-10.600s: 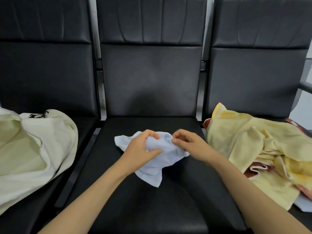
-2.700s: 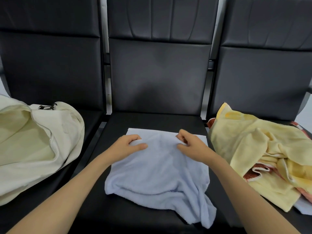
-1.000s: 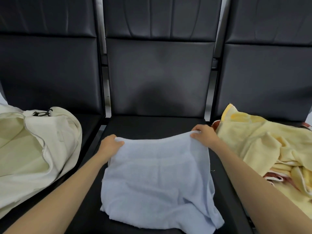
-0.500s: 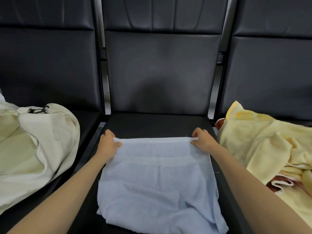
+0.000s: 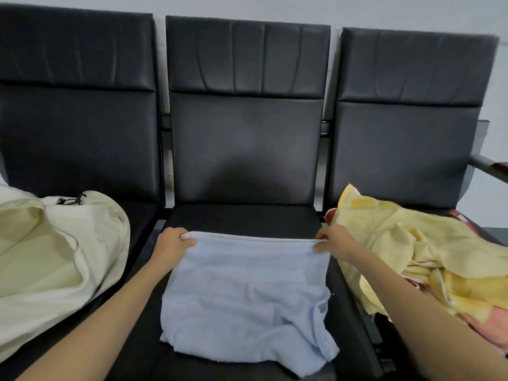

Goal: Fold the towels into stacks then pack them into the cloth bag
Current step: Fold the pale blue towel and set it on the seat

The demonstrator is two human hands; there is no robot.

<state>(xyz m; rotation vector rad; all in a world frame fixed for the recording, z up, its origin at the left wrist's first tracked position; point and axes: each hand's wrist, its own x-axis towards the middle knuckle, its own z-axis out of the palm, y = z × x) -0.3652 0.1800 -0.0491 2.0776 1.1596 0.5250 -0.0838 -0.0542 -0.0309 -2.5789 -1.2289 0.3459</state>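
A pale blue towel [image 5: 247,298] lies spread on the middle black seat [image 5: 242,218], its near part rumpled. My left hand [image 5: 171,244] pinches the towel's far left corner. My right hand [image 5: 334,243] pinches the far right corner, so the far edge is pulled straight between them. A cream cloth bag [image 5: 55,259] lies open on the left seat. A heap of yellow towels [image 5: 428,257] sits on the right seat, with pink cloth [image 5: 489,331] showing beneath.
Three black padded chairs stand in a row with tall backrests [image 5: 247,119]. An armrest [image 5: 492,167] juts out at the far right. Narrow gaps separate the seats.
Both hands have kept hold of the far corners and drawn the towel's far edge taut and straight across the seat. The view has tilted up, showing the chair tops.
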